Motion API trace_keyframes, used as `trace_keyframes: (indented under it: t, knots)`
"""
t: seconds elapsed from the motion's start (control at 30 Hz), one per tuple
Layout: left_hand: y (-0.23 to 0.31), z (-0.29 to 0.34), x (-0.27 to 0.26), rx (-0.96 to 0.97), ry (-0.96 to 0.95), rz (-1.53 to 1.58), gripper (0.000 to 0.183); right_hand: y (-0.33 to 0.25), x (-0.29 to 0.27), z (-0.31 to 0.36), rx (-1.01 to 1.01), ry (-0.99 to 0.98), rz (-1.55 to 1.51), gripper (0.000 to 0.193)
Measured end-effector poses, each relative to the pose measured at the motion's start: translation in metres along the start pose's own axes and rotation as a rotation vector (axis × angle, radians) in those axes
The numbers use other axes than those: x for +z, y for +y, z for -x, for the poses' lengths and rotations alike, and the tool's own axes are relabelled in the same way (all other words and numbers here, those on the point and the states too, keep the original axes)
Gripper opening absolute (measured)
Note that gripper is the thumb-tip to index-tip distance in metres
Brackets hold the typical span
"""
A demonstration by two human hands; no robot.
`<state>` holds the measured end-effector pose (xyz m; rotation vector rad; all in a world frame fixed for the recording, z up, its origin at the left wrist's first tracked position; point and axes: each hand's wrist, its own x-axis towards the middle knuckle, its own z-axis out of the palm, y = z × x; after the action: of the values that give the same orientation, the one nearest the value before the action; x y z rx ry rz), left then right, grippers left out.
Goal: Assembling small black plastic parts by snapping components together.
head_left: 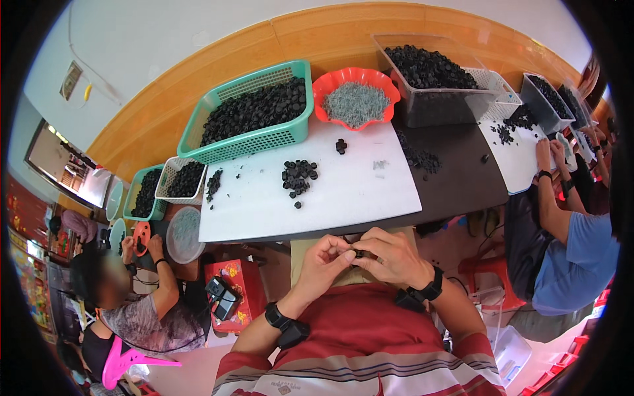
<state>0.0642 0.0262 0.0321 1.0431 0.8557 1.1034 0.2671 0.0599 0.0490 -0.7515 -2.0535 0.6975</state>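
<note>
While the left hand and right hand pinch one small black plastic part together just below the white board, only a small pile of black parts lies on that board, and the green basket behind it remains heaped, so most work appears outstanding.

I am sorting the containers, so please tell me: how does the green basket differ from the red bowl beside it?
The green basket is rectangular with slotted walls; the red bowl is round with a wavy rim. The green basket holds small black parts; the red bowl holds fine grey pieces. Both sit at the table's far side.
</note>
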Motion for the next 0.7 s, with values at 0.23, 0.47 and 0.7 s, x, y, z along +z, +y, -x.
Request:
trace_keyframes:
  t: [0.23, 0.47, 0.7]
  knots:
    - [-0.020, -0.006, -0.025, 0.018, 0.068, -0.162, 0.009, 0.006, 0.005, -0.005, 0.037, 0.003, -0.054, 0.026]
    - [-0.017, -0.002, -0.042, 0.059, 0.050, -0.440, 0.011, -0.001, 0.003, -0.017, 0.040, 0.012, -0.057, 0.026]
    - [-0.051, -0.008, -0.084, -0.018, 0.146, -0.713, 0.018, -0.004, 0.005, -0.027, 0.047, 0.014, -0.040, 0.028]
